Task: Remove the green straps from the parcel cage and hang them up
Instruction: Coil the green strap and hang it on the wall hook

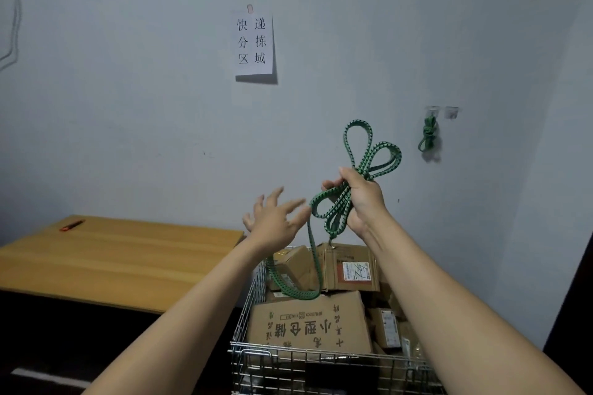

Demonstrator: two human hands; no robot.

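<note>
Gripping a bundle of loops, the right hand (361,199) is closed around the green strap (356,170), whose coils fan out above the fist toward the wall and bunch below it. The left hand (274,221) is spread wide with its fingers (293,205) blurred; whether they touch the strap just beside them is hard to tell, and nothing sits in its palm. From the bundle a long tail of the strap drops and curves across the cardboard boxes (308,324) heaped in the parcel cage (253,349); part of that tail passes behind the left forearm. A small metal end hangs under the right hand, too small to make out clearly. The cage's lower part is cut off by the bottom edge of the view, and the right forearm covers its right side. To the left, a wooden surface (112,260) carries a small red object (72,225) near its far left corner. On the wall, a second green strap (428,138) hangs knotted from the left of two clear hooks (451,111); a paper sign (253,42) is stuck higher up.
</note>
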